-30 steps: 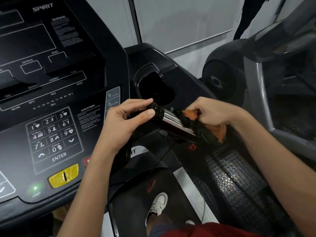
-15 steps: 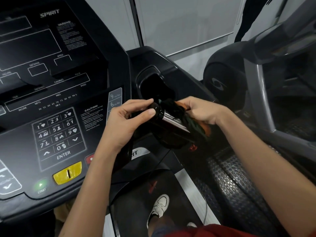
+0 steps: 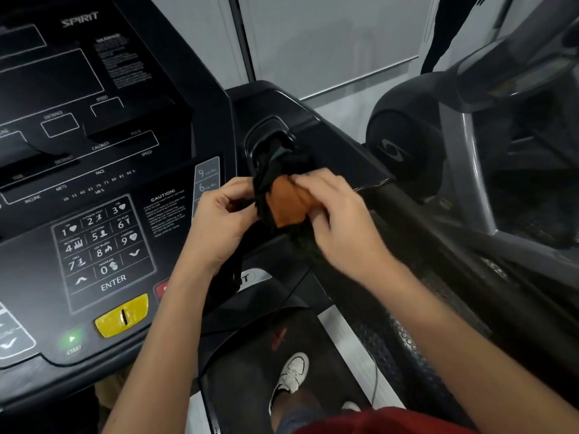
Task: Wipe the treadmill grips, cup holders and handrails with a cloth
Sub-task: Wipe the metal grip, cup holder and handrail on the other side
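A cloth (image 3: 286,206), orange on one side and dark on the other, is bunched over the end of the treadmill's short pulse grip, which it hides. My right hand (image 3: 336,214) grips the cloth from the right, fingers curled over it. On the left, the curled fingers and thumb of my left hand (image 3: 219,222) pinch its dark edge. Just behind the hands is the black cup holder (image 3: 266,142), and a dark fold of cloth reaches up to its rim. The black handrail (image 3: 419,220) runs from the hands toward the lower right.
The console (image 3: 103,245) with keypad, yellow stop button and green start button fills the left. Below is the treadmill belt (image 3: 250,371) with my white shoe (image 3: 293,372). A second machine (image 3: 470,145) stands close on the right, a white wall behind.
My right hand has slid the cloth left along the grip, from its far end up to the near end. The metal band is now covered and the cloth meets my left hand.
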### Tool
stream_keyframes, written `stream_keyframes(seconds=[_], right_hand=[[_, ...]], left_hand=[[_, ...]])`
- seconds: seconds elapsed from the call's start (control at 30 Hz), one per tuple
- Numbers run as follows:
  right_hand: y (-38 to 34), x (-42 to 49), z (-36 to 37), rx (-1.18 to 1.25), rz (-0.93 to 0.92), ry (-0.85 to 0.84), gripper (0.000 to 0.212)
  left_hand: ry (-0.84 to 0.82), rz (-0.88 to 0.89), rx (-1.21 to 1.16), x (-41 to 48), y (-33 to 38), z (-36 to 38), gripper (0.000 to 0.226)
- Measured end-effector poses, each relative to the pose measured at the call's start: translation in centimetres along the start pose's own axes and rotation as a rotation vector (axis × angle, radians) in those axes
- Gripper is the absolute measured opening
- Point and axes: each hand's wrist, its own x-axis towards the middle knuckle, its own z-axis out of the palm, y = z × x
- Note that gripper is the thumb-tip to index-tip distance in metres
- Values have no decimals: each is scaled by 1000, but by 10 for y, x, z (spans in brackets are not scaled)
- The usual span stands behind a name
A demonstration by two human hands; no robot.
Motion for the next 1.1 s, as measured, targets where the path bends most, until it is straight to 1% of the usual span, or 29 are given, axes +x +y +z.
stream_keyframes(seconds=[0.07, 0.13, 0.2, 0.27, 0.3, 0.37, 0.47, 0.53, 0.63, 0.73, 0.8, 0.83, 0.97, 1.03, 1.1], right_hand=[[7, -23, 12, -88, -144, 141, 47], [21, -38, 20, -175, -253, 220, 38], [41, -51, 21, -258, -307, 279, 34], [63, -67, 16, -335, -351, 336, 39], [73, -73, 12, -360, -358, 351, 35], [83, -80, 5, -358, -342, 350, 18], [74, -74, 7, -310, -357, 339, 27], [59, -59, 18, -341, -403, 353, 25], [37, -39, 37, -382, -426, 407, 32], [43, -44, 39, -439, -401, 394, 41], [61, -60, 27, -407, -362, 378, 52], [70, -68, 20, -381, -341, 372, 51], [89, -85, -7, -224, -237, 287, 30], [87, -85, -15, -160, -183, 263, 33], [78, -80, -17, -120, -118, 254, 44]], left_hand=[[6, -6, -33, 0, 0, 0, 22], [6, -3, -47, -1, 1, 2, 21], [6, 14, -25, -2, 1, 2, 22], [9, -2, -18, -4, 3, 1, 28], [9, -9, -17, -4, 3, 1, 30], [12, -14, -12, -4, 5, 1, 31], [16, -17, -15, -4, 5, 1, 31], [16, -1, -12, -4, 5, 2, 31], [-3, 18, -2, -3, 5, 2, 26], [-8, 20, 2, -3, 4, 1, 24], [0, 5, 7, -3, 5, 0, 30], [3, -5, 8, -4, 5, 0, 33], [2, -19, 10, -5, 7, 0, 33], [-3, -19, 11, -5, 7, 0, 33], [-5, -19, 11, -5, 6, 0, 33]])
